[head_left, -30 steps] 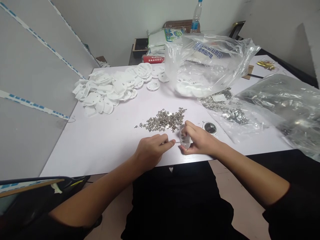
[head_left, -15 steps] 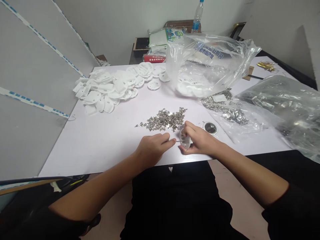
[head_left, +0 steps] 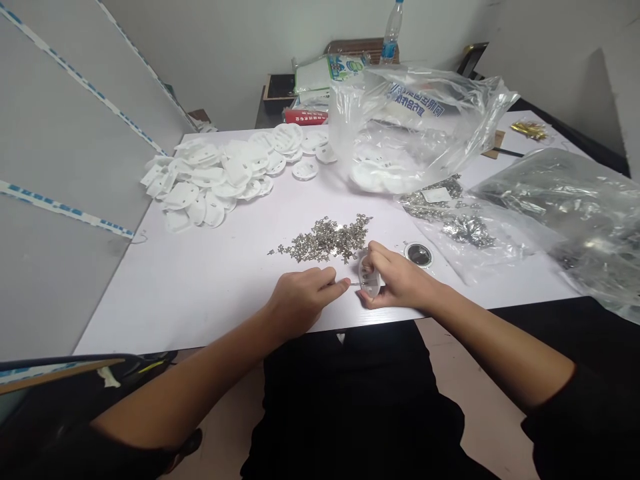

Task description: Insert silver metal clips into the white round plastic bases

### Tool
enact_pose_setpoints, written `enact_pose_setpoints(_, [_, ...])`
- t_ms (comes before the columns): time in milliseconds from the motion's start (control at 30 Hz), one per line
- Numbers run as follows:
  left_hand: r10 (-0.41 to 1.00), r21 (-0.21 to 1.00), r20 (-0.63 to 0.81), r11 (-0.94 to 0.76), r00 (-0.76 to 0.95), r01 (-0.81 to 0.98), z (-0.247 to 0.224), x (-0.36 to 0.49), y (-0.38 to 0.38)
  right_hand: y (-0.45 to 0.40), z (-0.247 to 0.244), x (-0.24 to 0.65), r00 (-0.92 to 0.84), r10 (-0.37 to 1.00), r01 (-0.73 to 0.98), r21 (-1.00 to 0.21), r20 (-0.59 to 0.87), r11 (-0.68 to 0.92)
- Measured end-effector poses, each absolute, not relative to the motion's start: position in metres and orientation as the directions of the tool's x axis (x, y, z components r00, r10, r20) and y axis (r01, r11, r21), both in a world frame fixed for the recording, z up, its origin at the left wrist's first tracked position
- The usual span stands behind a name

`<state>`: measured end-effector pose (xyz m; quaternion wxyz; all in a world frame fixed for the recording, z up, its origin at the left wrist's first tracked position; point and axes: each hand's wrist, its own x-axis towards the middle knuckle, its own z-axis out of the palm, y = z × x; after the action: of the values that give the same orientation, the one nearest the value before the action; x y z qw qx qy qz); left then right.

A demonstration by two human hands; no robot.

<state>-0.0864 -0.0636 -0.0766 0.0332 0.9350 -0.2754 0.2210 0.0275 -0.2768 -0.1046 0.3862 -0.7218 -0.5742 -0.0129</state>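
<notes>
My left hand (head_left: pixel 307 297) is closed around a thin metal-shafted tool (head_left: pixel 355 285), its handle hidden in the fist. The shaft runs right to a round white plastic piece (head_left: pixel 371 283). My right hand (head_left: pixel 400 275) grips that piece by its edges, holding it tilted up near the table's front edge. Whether the tool's tip sits inside the piece is too small to tell. Just beyond both hands lies a loose pile of small silvery metal parts (head_left: pixel 325 239). Right of my right hand is a round dark-centred object with a pale rim (head_left: pixel 419 255).
Many similar white discs (head_left: pixel 210 175) are heaped at the back left of the white table (head_left: pixel 200 280). A large clear bag (head_left: pixel 425 147) holds more. Bags of metal parts (head_left: pixel 470 230) and another plastic bag (head_left: pixel 585 213) lie right. A water bottle (head_left: pixel 392 33) stands behind.
The view has shifted slightly. More of the metal shaft shows between my left hand and the white piece; both hands keep their grips.
</notes>
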Motion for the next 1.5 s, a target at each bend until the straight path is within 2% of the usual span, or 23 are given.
enact_pose_setpoints(167, [-0.516, -0.085, 0.415, -0.842, 0.749, -0.533, -0.075, -0.087, -0.064, -0.276, -0.104, 0.027, 0.332, 0.822, 0.848, -0.528, 0.463, -0.045])
enact_pose_setpoints(500, [-0.583, -0.222, 0.234, -0.811, 0.778, -0.542, -0.057, -0.088, -0.076, -0.275, -0.104, 0.026, 0.306, 0.809, 0.891, -0.450, 0.503, -0.057])
enact_pose_setpoints(1000, [-0.683, -0.286, 0.234, -0.728, 0.692, -0.623, -0.058, -0.080, -0.082, -0.276, -0.107, 0.025, 0.287, 0.794, 0.902, -0.430, 0.536, -0.035])
enact_pose_setpoints(1267, [-0.663, -0.242, 0.250, -0.749, 0.706, -0.617, -0.061, -0.078, -0.085, -0.275, -0.105, 0.025, 0.278, 0.795, 0.897, -0.442, 0.539, -0.014])
enact_pose_setpoints(1367, [-0.662, -0.235, 0.317, -0.749, 0.680, -0.620, -0.065, -0.078, -0.077, -0.276, -0.109, 0.024, 0.297, 0.774, 0.894, -0.448, 0.559, -0.019])
enact_pose_setpoints(1433, [-0.596, -0.144, 0.395, -0.792, 0.699, -0.594, -0.065, -0.075, -0.069, -0.278, -0.110, 0.024, 0.351, 0.750, 0.865, -0.500, 0.561, -0.031])
enact_pose_setpoints(1500, [-0.407, 0.099, 0.474, -0.856, 0.781, -0.507, -0.060, -0.065, -0.062, -0.277, -0.106, 0.027, 0.478, 0.697, 0.777, -0.627, 0.535, -0.052])
